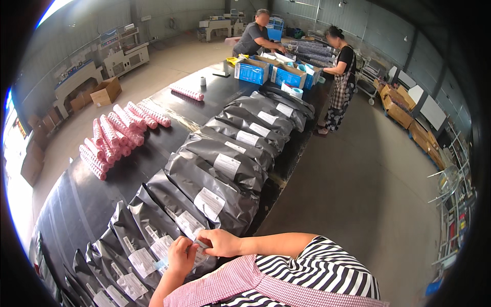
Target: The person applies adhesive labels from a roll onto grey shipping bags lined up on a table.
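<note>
My left hand (182,256) and my right hand (222,243) meet over the near edge of the row of grey plastic mailing bags. Their fingertips pinch a small greyish piece (200,245); what it is exactly cannot be made out. Beneath them lies a grey mailing bag (157,190) with a white printed label (188,223). A light blue and white slip (162,264) shows beside my left wrist, partly hidden. Further along, a fuller bag (191,184) carries a creased white label (209,203). More labelled bags (134,238) overlap to the left of my hands.
Pink-and-white patterned rolls (115,134) are piled on the dark table (153,169); one roll (187,93) lies apart. Blue cartons (251,73) stand at the far end, where one person (251,40) leans over and another (339,73) stands. An open cardboard box (106,92) sits on the floor.
</note>
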The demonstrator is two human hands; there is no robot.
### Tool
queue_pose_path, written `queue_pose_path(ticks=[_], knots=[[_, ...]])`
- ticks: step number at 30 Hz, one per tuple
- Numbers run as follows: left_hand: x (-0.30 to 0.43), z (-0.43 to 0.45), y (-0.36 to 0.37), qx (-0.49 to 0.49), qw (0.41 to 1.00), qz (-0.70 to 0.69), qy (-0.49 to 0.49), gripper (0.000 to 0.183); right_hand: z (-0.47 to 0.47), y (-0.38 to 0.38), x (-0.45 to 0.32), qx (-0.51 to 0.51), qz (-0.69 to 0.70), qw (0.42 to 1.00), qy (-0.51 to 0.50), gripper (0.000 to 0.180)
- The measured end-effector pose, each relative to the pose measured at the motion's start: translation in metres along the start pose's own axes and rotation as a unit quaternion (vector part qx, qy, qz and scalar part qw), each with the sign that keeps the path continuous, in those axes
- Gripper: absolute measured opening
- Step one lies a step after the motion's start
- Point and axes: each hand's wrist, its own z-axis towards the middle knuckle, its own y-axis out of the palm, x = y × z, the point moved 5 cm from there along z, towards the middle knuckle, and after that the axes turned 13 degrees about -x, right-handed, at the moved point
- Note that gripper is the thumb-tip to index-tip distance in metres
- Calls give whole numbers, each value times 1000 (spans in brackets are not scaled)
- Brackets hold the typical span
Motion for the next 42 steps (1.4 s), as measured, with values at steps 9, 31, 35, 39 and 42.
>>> queue_pose_path(ticks=[9, 31, 35, 39, 42], knots=[[7, -22, -5, 64, 997, -8, -31, 19, -1, 3, -16, -8, -9, 1000, 3, 31], [-3, -36, -6, 75, 992, 16, -97, 29, -4, 2, -6, 88, 26, 996, 20, 9], [-4, -37, -8, 67, 990, 36, -117, 39, -5, 0, -5, 105, 25, 994, 0, 9], [-3, -43, -18, 95, 989, 32, -108, 50, -1, 3, -16, 119, -12, 992, -30, 10], [-2, -43, -18, 88, 990, 51, -101, 53, -8, 4, -18, 125, 6, 992, -7, 7]])
